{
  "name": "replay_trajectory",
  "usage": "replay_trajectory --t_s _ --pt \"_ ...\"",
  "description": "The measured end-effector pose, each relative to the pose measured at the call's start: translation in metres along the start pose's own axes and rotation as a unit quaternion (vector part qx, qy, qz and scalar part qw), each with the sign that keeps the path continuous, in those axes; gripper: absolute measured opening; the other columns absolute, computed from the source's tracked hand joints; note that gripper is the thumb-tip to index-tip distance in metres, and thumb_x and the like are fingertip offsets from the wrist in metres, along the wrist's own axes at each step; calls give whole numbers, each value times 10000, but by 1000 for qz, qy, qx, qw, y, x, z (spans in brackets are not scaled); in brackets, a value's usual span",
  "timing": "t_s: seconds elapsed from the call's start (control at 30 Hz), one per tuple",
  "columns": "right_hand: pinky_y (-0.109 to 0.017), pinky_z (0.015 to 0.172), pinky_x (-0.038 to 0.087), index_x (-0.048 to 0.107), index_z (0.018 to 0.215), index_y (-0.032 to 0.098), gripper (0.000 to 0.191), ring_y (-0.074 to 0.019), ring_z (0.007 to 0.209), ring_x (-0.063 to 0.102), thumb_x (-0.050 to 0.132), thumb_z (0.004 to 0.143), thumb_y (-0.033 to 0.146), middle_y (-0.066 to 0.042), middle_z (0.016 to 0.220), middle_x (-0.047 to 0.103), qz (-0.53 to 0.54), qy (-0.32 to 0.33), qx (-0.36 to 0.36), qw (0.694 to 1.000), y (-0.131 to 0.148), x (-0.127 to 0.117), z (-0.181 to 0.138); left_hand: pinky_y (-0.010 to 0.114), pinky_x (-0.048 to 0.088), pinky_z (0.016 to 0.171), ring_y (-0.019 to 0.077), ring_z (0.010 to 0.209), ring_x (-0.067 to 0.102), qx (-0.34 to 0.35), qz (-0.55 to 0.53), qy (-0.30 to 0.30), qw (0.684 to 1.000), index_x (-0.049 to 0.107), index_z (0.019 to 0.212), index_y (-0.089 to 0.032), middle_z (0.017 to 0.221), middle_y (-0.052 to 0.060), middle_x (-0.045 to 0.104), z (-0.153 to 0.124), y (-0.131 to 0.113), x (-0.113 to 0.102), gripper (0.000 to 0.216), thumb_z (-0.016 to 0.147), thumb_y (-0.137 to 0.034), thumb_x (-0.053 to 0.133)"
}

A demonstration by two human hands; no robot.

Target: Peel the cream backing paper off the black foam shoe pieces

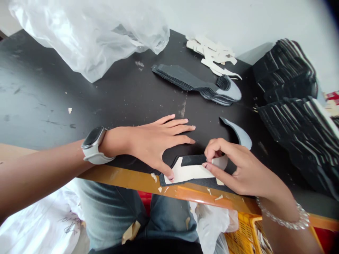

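Left hand (156, 143): lies palm down on the table, fingers stretched long and a little spread, holding nothing; its thumb tip presses the left end of the black cut piece (194, 160)
Right hand (233, 169): fingers curled in, thumb and forefinger pinched shut on the white backing paper (190, 173) near its upper right edge
Black cut piece: flat at the near edge of the table, between the two hands, most of its face covered by the white backing paper
Wrists: a smartwatch (92, 139) with a pale strap on the left, a bead bracelet (286, 215) on the right
Surface: a black table (53, 91), scuffed and flecked with pale specks, with an orange front edge (127, 178) carrying small paper scraps
Far left of table: a crumpled clear plastic bag (92, 31)
Middle of table: a fanned stack of dark sole-shaped pieces (190, 83), and behind it a pile of white paper strips (212, 54)
Just beyond the right hand: one grey curved piece (239, 132) lying alone
Right of table: two tall stacks of black cut pieces (304, 134), leaning
Room: a plain pale wall (238, 21) right behind the table
Below the edge: blue jeans (111, 211) with paper scraps on them, and a yellow plastic crate (243, 233) at the right
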State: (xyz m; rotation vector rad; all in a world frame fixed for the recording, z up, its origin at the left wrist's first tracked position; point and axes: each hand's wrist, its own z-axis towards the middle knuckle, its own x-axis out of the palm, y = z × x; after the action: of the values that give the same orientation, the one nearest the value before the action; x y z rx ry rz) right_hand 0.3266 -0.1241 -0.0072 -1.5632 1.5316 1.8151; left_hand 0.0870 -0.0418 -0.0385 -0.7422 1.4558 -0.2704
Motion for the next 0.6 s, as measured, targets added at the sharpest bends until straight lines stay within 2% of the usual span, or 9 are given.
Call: replay_trajectory --t_s 0.13,0.37,0.6 --pt "-256 595 400 429 876 232 125 -126 655 505 539 832 192 16 803 563 -11 46 35 998 -4 1 4 502 8 1164 337 1441 103 -8 -7 -1 1000 422 1386 -241 1563 75 191 0 -1 -1 880 637 -602 711" --pt "-272 636 426 425 883 237 100 -128 684 511 524 876 249 26 800 546 14 69 59 996 -3 -2 7 506 -1 1160 325 1446 87 -1 18 5 1000 383 1412 -236 1566 88 169 -1 -3 -1 881 673 -614 676" --pt "-289 660 475 437 953 233 288 -137 731 551 634 821 397 -26 979 516 -6 -5 78 997 -3 -2 4 542 -4 1152 345 1442 85 -10 29 13 999 386 1414 -219 1565 116 158 0 -7 -2 888 680 -627 676"
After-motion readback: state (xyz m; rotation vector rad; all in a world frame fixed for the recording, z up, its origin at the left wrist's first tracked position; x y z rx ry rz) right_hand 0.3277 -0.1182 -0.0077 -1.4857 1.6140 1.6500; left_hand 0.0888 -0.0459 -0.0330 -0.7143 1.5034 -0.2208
